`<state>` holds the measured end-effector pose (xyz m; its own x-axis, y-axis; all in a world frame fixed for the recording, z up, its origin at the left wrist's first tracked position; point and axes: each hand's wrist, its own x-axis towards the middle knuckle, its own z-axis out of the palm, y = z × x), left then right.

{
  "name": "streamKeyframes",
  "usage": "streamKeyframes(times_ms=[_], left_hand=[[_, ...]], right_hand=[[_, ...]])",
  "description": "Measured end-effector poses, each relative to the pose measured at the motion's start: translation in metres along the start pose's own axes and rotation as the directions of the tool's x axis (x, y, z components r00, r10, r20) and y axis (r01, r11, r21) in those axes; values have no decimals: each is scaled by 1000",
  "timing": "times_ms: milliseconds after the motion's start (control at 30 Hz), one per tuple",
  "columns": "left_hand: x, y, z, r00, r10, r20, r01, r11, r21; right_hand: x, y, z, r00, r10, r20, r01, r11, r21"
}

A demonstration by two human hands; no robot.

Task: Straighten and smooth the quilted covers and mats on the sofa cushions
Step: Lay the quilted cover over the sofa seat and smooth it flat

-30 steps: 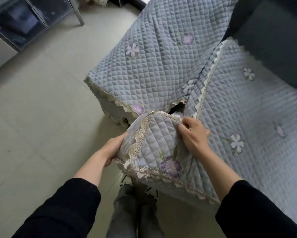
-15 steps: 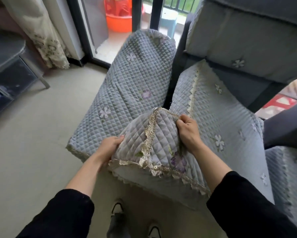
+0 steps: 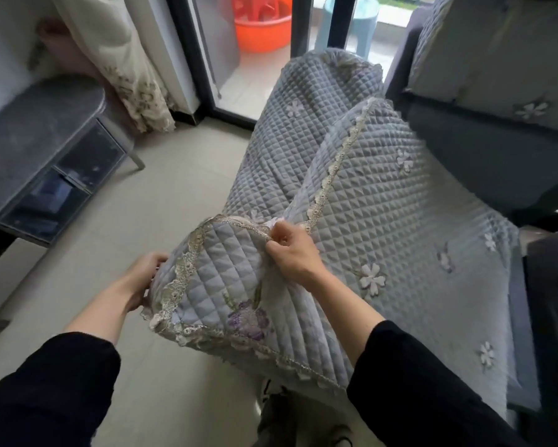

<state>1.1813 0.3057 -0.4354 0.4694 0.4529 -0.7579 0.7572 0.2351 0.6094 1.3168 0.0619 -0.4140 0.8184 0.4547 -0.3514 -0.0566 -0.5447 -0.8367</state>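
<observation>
Nearest, black sleeves are seen at the bottom edge. The front corner of the quilted mat (image 3: 384, 221) is held lifted off the seat and folded over toward the person, so the lace trim (image 3: 180, 279) is shown running up the fold. The fold's outer edge is gripped by the left hand (image 3: 145, 279), with its fingertips hidden behind the fabric. The trimmed edge at the top of the fold is pinched by the right hand (image 3: 292, 253), thumb and fingers closed on it. The rest of the mat is spread over the seat, back to the dark sofa (image 3: 480, 162).

Handling, as judged: light, soft, padded, limp between grips, not slippery. The lace could be snagged, so the quilted body just inside the trim is better taken, at two corners, then pulled taut and laid flat.

Just beside, to the left, a second quilted cover (image 3: 303, 130) is draped. A back-cushion cover (image 3: 497, 59) is seen above. Farther off: grey cabinet (image 3: 29, 140), curtain (image 3: 126, 59), orange basin (image 3: 261, 27).
</observation>
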Motion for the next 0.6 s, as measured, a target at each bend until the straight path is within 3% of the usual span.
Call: streamKeyframes(times_ms=[100,267,333,433,500,600], left_hand=[[-1,11,16,995,-60,74,55,996,69],[-10,52,35,982,-57,181,13,972,235],[-7,67,48,992,33,120,-74,931,358],[-7,93,87,959,282,8,-211,697,686],[-8,111,123,907,419,-52,-250,632,734],[-8,142,197,826,563,39,-403,539,740]], right_hand=[[5,9,7,1000,-25,10,25,999,-32],[7,29,-10,998,-10,62,27,960,-278],[9,34,-20,998,0,59,19,942,-335],[11,42,-41,999,9,33,3,934,-356],[16,47,-61,1000,21,11,-16,936,-350],[32,58,-107,1000,26,-17,-30,932,-362]])
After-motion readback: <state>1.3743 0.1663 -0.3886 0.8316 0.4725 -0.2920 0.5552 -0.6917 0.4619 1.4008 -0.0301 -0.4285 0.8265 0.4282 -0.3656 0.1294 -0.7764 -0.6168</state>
